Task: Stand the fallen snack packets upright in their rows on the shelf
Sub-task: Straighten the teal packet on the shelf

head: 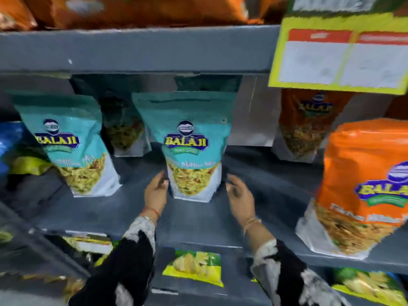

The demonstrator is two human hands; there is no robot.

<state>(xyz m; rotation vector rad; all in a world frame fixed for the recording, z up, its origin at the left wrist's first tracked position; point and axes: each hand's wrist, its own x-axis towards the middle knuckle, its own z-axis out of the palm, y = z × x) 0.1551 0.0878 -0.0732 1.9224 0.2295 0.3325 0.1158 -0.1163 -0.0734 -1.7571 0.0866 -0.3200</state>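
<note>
Left hand: my left hand (156, 191) is open, fingers spread loosely, thumb tip at or just off the lower left edge of the middle teal packet (191, 149); the blur hides whether skin touches foil.
Right hand: my right hand (239, 195) is open too, cupped just beside the packet's lower right corner, holding nothing.
Packet place: it stands on the grey shelf (198, 219), between my two hands, near the middle of the shelf's depth.
Packet look: teal top with a sealed flap, a brand badge, a clear window below showing yellow mix, and a white gusseted base sitting flat. It looks upright, perhaps leaning back slightly.
Neighbours: another teal packet (72, 144) to the left is tilted, its top leaning left. A darker one (123, 127) stands behind, between the two. An orange packet (362, 186) at right is near the front edge, and a second orange one (309, 124) stands further back.
Risk: I judge the base is narrow for the packet's height, so letting go unevenly could tip it backward or sideways.
Second risk: a sleeve or wrist brushing the foil on the way out could knock it over.
Task left: the tilted teal packet at left likely needs straightening.
</note>
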